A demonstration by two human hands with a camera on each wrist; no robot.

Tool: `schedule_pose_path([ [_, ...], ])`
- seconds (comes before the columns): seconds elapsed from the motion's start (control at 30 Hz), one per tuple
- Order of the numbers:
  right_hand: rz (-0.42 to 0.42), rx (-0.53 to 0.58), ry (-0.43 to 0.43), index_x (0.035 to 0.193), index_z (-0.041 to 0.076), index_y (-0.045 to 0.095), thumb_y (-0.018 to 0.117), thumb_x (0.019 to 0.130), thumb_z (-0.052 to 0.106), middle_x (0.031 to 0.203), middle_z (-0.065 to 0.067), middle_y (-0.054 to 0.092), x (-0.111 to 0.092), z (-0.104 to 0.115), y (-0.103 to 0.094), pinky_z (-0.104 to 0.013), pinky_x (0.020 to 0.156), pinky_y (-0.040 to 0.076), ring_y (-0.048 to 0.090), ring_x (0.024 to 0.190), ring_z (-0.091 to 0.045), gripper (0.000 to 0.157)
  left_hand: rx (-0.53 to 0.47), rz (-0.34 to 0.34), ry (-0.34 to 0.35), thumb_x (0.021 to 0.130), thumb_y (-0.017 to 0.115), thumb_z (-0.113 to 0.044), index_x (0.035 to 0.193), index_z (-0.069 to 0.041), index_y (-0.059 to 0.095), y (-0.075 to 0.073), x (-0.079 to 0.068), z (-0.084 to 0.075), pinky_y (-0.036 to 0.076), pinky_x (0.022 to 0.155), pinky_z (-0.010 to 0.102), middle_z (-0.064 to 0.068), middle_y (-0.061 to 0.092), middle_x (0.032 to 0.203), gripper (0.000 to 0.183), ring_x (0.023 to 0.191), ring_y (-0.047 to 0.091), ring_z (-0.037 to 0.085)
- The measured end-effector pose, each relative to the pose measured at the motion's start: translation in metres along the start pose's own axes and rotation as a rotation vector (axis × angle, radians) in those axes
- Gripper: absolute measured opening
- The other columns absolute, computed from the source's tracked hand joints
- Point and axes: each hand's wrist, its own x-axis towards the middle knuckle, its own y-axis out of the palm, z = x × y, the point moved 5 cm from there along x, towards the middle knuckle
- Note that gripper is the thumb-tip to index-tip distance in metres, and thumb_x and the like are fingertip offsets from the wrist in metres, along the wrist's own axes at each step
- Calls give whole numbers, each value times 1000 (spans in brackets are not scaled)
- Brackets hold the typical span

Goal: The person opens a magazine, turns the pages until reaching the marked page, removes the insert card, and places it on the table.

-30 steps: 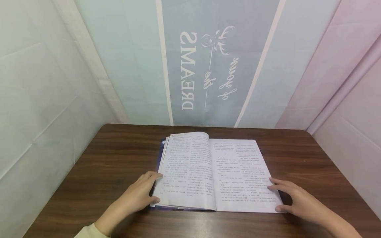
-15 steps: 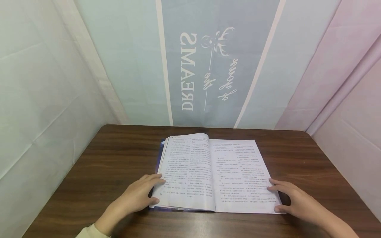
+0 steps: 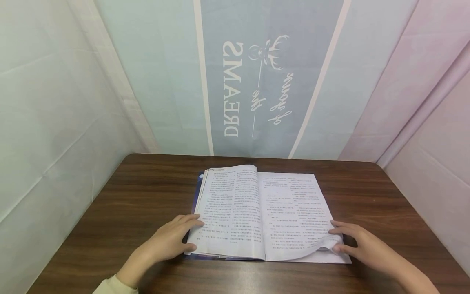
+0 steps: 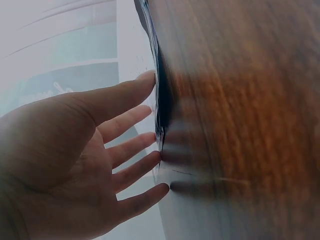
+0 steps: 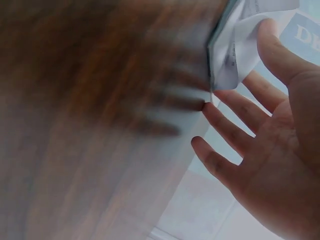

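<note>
An open magazine (image 3: 286,212) with printed white pages lies on the dark wooden table. My left hand (image 3: 167,239) rests at its left side, fingertips over the left page (image 3: 229,212) and thumb at the lower left edge. In the left wrist view, the fingers (image 4: 132,150) are spread along the magazine's edge. My right hand (image 3: 367,247) is at the lower right corner. Its thumb presses against a right-hand page (image 3: 321,243), whose corner is buckled up off the sheet below. The right wrist view shows the curled page (image 5: 245,37) between the thumb and the spread, fairly straight fingers.
Brown table (image 3: 147,183) surrounds the magazine on all sides. A hanging cloth with mirrored lettering (image 3: 231,87) stands behind the table. Pale cloth walls (image 3: 55,122) close in the left and right sides.
The lower right corner of the right-hand page, flat before, is now curled up and inward by my right thumb. The left fingers have moved slightly further over the left page since the earliest frame.
</note>
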Motion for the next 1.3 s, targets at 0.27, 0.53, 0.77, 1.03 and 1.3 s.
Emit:
schedule_pose_path([
  [0.27, 5, 69, 68, 110, 14, 72, 78, 82, 39, 128, -22, 62, 7, -2, -3, -69, 94, 40, 51, 122, -51, 38, -22, 7, 12, 82, 81, -23, 134, -9, 60, 0, -1, 1, 39, 102, 62, 15, 45, 149, 57, 134, 42, 39],
  [0.53, -119, 94, 65, 97, 15, 71, 82, 80, 28, 119, -19, 66, 14, 3, -7, -67, 93, 41, 54, 117, -50, 24, -58, 17, 8, 84, 80, -24, 134, -8, 59, -1, -1, 1, 37, 104, 62, 16, 44, 150, 57, 136, 40, 39],
  [0.77, -191, 113, 41, 91, 14, 67, 81, 81, 25, 119, -21, 66, 21, 12, -16, -68, 94, 38, 54, 117, -51, 20, -80, 10, -4, 84, 80, -22, 133, -7, 59, 1, -3, 1, 36, 105, 63, 16, 44, 150, 56, 137, 39, 39],
  [1.03, -293, 121, -21, 89, 15, 63, 82, 80, 19, 116, -15, 67, 32, 27, -26, -60, 93, 41, 56, 116, -44, 21, -98, -3, -11, 84, 79, -20, 133, -5, 59, 3, -4, 2, 34, 106, 64, 17, 44, 149, 55, 137, 38, 41],
  [1.3, -397, 95, -158, 86, 23, 60, 87, 71, 15, 113, -5, 69, 41, 47, -36, -5, 95, 27, 56, 113, -17, 32, -132, -87, -44, 90, 73, -19, 131, -13, 61, -4, -2, 1, 38, 106, 57, 12, 53, 141, 43, 133, 46, 34],
])
